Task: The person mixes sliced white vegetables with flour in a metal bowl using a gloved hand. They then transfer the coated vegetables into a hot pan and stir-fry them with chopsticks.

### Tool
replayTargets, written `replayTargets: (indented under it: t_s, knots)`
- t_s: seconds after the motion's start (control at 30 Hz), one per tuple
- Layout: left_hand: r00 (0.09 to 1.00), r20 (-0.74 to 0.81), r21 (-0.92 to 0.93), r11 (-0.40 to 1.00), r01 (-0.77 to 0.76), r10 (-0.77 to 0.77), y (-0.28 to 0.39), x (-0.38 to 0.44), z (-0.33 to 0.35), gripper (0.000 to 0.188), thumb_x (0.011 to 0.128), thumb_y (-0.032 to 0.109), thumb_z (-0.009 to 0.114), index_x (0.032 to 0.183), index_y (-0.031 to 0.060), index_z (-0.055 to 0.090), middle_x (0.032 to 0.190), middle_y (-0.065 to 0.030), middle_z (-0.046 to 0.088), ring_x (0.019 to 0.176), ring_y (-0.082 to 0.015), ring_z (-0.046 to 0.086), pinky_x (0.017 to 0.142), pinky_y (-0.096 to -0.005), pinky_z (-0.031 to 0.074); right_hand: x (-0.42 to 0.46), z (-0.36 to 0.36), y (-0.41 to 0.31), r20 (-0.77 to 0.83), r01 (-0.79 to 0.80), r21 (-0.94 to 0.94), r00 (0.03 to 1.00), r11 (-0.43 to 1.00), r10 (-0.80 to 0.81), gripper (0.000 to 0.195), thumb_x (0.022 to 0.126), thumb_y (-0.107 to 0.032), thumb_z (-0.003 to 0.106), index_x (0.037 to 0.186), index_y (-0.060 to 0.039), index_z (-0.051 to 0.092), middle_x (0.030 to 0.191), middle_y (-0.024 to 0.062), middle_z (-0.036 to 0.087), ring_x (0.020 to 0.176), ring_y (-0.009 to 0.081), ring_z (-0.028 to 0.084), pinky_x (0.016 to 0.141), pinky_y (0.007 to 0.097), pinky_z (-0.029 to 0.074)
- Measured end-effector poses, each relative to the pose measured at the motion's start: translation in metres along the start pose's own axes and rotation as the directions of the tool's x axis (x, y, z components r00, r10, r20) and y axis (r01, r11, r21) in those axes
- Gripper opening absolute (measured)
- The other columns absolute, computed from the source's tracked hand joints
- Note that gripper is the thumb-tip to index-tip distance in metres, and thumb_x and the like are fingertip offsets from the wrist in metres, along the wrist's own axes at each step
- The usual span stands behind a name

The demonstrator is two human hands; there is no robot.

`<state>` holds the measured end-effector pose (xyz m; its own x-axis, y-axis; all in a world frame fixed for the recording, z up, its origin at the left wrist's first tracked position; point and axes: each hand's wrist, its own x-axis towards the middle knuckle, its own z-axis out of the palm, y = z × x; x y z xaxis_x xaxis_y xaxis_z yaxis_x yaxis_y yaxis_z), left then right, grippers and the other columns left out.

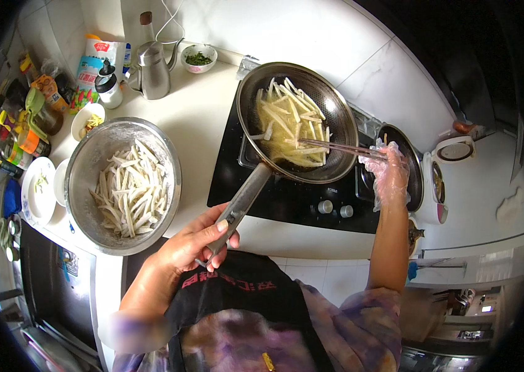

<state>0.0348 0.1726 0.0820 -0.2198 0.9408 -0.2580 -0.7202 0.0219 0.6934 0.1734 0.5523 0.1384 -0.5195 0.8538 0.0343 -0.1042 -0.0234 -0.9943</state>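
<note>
My left hand (197, 242) grips the grey handle (241, 209) of a deep frying pan (341, 109), which sits on the left part of a black cooktop (285, 200). Pale coated strips (290, 109) lie in bubbling yellow oil (271, 149) inside the pan. In a clear plastic glove, my right hand (390, 174) holds a pair of dark chopsticks (341, 146), their tips among the strips. A large steel bowl (76, 186) to the left holds many more strips dusted with white powder (132, 190).
A second dark pan (413, 162) stands right of the cooktop's knobs. Behind the bowl are a steel oil pot (154, 69), a small bowl of chopped greens (198, 59) and seasoning bottles (34, 139). A patterned plate (38, 204) lies by the sink (57, 288).
</note>
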Motion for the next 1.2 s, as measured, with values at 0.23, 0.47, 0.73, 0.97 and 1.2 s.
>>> replayTargets:
  t_s: [0.23, 0.47, 0.73, 0.97, 1.2]
  knots:
    - [1.000, 0.000, 0.013, 1.000, 0.010, -0.010, 0.001, 0.001, 0.001, 0.069, 0.086, 0.041, 0.052, 0.135, 0.0024, 0.023, 0.082, -0.0054, 0.054, 0.048, -0.0087, 0.047, 0.040, -0.0180, 0.039, 0.002, -0.001, 0.010, -0.126, 0.076, -0.043, 0.989, 0.996, -0.081, 0.022, 0.080, -0.021, 0.059, 0.085, -0.0001, 0.056, 0.089, 0.0135, 0.056, 0.076, 0.0265, 0.061, 0.065, 0.0366, 0.054]
    - [1.000, -0.024, -0.014, 1.000, 0.011, -0.012, 0.001, 0.001, 0.002, 0.076, 0.082, 0.043, 0.057, 0.135, 0.0015, 0.022, 0.082, -0.0078, 0.054, 0.046, -0.0103, 0.048, 0.038, -0.0187, 0.039, -0.013, 0.012, -0.004, 0.016, 0.056, -0.187, 0.998, 0.981, -0.054, 0.029, 0.087, -0.027, 0.052, 0.088, 0.0012, 0.055, 0.084, 0.0154, 0.057, 0.061, 0.0257, 0.061, 0.055, 0.0323, 0.053]
    - [0.999, -0.044, -0.003, 1.000, 0.008, -0.008, 0.000, 0.002, 0.003, 0.079, 0.080, 0.044, 0.059, 0.134, 0.0000, 0.024, 0.081, -0.0087, 0.054, 0.045, -0.0107, 0.048, 0.036, -0.0184, 0.038, -0.016, 0.023, 0.014, 0.102, 0.111, -0.204, 0.991, 0.973, -0.092, 0.028, 0.087, -0.026, 0.053, 0.089, 0.0017, 0.055, 0.083, 0.0129, 0.059, 0.062, 0.0222, 0.061, 0.054, 0.0325, 0.055]
    - [0.999, -0.042, -0.006, 1.000, 0.009, -0.009, 0.000, 0.001, 0.003, 0.078, 0.080, 0.045, 0.059, 0.134, 0.0002, 0.024, 0.081, -0.0082, 0.054, 0.045, -0.0104, 0.048, 0.037, -0.0181, 0.038, -0.004, 0.008, 0.008, 0.069, -0.038, -0.127, 0.997, 0.991, 0.047, 0.022, 0.084, -0.022, 0.058, 0.089, -0.0008, 0.055, 0.085, 0.0126, 0.058, 0.067, 0.0247, 0.060, 0.056, 0.0363, 0.054]
    - [0.999, -0.033, -0.022, 1.000, 0.013, -0.014, -0.001, 0.002, 0.001, 0.078, 0.080, 0.044, 0.059, 0.135, 0.0015, 0.023, 0.081, -0.0085, 0.054, 0.046, -0.0112, 0.048, 0.037, -0.0190, 0.038, 0.009, -0.011, 0.006, -0.136, -0.137, -0.080, 0.983, 0.987, 0.125, 0.026, 0.085, -0.025, 0.057, 0.084, 0.0009, 0.055, 0.086, 0.0136, 0.057, 0.077, 0.0236, 0.058, 0.065, 0.0342, 0.053]
